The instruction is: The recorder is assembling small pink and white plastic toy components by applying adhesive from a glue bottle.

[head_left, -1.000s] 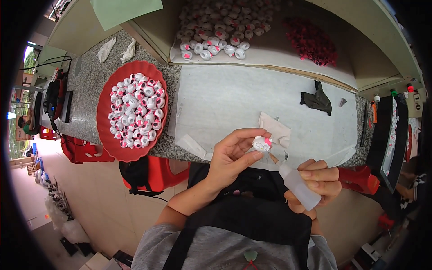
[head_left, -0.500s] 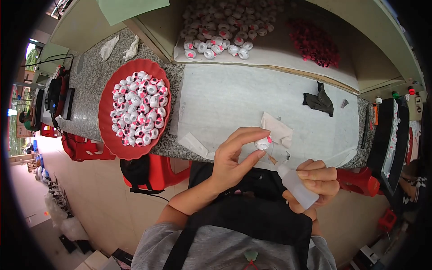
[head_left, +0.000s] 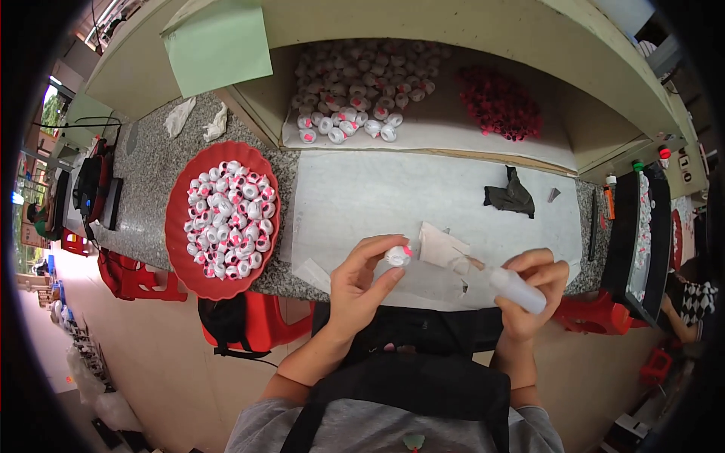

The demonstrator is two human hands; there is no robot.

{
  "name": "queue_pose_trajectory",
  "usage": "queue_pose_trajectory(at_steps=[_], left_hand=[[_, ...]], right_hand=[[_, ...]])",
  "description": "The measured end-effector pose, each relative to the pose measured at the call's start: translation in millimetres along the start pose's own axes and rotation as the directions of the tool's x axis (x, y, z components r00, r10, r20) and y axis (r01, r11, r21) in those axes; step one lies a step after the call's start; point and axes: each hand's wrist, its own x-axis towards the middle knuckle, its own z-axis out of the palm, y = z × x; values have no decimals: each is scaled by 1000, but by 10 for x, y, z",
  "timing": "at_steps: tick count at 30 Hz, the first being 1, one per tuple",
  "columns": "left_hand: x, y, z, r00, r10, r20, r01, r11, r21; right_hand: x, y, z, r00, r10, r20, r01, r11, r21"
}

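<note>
Speckled stone bench (head_left: 155, 170), w/ white paper (head_left: 370, 185) on top & a tan shelf (head_left: 453, 26) at the back. On the shelf: lots of white & pink balls (head_left: 347, 117) at L, dark pink heap (head_left: 500, 104) at R. Red dish (head_left: 176, 234) full of more such balls at L of the paper. On the paper: pale scrap (head_left: 440, 248) near the middle, black rag (head_left: 510, 198) far over at R.

L hand (head_left: 355, 291) over the near part of the paper, pinching one white ball (head_left: 396, 257) b/w thumb & pointer tips. About round, so can't tell its long axis; pink spot facing up & R.

R hand (head_left: 535, 291) wrapped round a cloudy white bottle (head_left: 516, 289), thumb on the near side, fingers on the far side. Bit blurry, but on a slant: long axis from up-L to down-R, thin brown tip (head_left: 475, 263) pointing up & L, near the scrap, well apart from the ball. Flat btm by the palm.
</note>
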Motion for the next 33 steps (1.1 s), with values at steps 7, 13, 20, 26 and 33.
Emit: queue_pose_trajectory(at_steps=[7, 13, 20, 26, 33], left_hand=[[-5, 87, -137, 988, -6, -157, -1, 999, -43], [-33, 60, -150, 985, 6, -172, -5, 1000, 6], [68, 54, -197, 981, -6, -194, 8, 1000, 6], [15, 22, -274, 995, 58, -78, -56, 998, 35], [-71, 94, -240, 991, 101, -82, -106, 993, -54]], right_hand=[[762, 825, -323, 865, 408, 291, -358, 910, -212], [1513, 1416, -195, 944, 185, 274, 109, 609, -786], [1805, 1798, -5, 871, 225, 437, 311, 437, -844], [1832, 1946, 42, 803, 363, 472, 419, 218, -881], [1674, 1832, -175, 815, 233, 531, 410, 416, -812]])
